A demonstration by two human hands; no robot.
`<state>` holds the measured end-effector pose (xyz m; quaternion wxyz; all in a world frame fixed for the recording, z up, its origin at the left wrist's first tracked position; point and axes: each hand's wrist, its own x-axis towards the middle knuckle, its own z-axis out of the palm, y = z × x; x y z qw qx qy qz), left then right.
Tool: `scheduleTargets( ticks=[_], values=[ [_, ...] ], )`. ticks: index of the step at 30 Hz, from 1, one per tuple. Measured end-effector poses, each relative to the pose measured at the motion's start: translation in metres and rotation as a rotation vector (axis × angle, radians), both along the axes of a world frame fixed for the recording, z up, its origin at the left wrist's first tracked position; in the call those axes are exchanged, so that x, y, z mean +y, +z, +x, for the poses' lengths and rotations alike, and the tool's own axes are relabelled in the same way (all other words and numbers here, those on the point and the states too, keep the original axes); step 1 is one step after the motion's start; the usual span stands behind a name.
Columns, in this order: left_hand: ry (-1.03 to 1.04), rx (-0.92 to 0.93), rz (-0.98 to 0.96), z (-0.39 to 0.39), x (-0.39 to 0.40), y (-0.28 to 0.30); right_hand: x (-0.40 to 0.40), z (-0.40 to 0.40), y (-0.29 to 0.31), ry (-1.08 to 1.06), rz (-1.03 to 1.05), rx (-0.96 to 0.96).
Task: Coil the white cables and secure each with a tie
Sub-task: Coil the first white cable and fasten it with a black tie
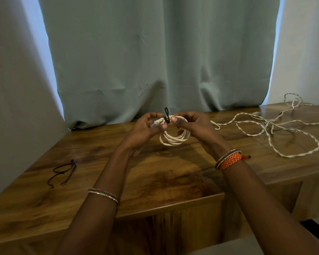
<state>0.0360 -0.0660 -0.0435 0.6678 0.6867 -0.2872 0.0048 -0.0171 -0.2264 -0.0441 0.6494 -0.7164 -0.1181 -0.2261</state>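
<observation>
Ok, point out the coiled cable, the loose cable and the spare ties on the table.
coiled cable (174,139), head view, lower loops hanging between the hands
loose cable (291,155), head view, near bend of the tangle at the table's right
spare ties (63,171), head view, middle of the black bunch at the left

I hold the coiled white cable (174,139) above the wooden table (155,173), my left hand (145,128) and right hand (190,124) pinching its top on either side of the black tie (167,116) wrapped there, loops hanging below my fingers.
</observation>
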Motion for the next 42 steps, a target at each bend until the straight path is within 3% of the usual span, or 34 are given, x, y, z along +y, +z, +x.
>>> scheduleTargets(
  ticks=[5, 8, 10, 12, 17, 21, 24, 26, 30, 33, 38, 42],
  values=[
    [-0.041, 0.138, 0.062, -0.008, -0.009, -0.005, 0.000, 0.012, -0.014, -0.110, 0.256, 0.071],
    [-0.059, 0.197, -0.007, -0.012, -0.018, -0.008, 0.005, 0.017, -0.019, -0.299, 0.164, -0.036],
    [0.000, 0.218, -0.022, -0.011, -0.018, -0.008, 0.007, 0.017, -0.020, -0.313, 0.068, -0.037],
    [0.082, 0.231, 0.007, -0.010, -0.015, -0.008, 0.008, 0.015, -0.022, -0.237, -0.011, 0.005],
    [0.173, 0.299, 0.014, -0.022, 0.009, -0.006, 0.008, -0.004, -0.016, 0.228, 0.159, 0.182],
    [0.279, 0.266, -0.001, -0.045, 0.063, -0.009, 0.055, 0.002, -0.014, 0.328, 0.138, 0.268],
    [0.542, 0.051, 0.151, -0.063, 0.133, -0.021, 0.119, 0.012, -0.017, 0.430, 0.175, 0.357],
    [0.759, -0.059, 0.134, -0.077, 0.181, -0.028, 0.161, 0.016, -0.021, 0.511, 0.167, 0.398],
    [1.056, -0.127, 0.011, -0.109, 0.254, -0.033, 0.236, 0.013, -0.025, 0.616, 0.165, 0.478],
    [1.154, -0.171, 0.139, -0.119, 0.282, -0.036, 0.279, 0.013, -0.033, 0.637, 0.153, 0.509],
    [1.086, -0.134, 0.364, -0.128, 0.287, -0.049, 0.302, 0.011, -0.051, 0.381, -0.332, 0.206],
    [1.081, -0.160, 0.524, -0.128, 0.283, -0.064, 0.297, 0.009, -0.053, 0.276, -0.541, 0.057]
  ],
)
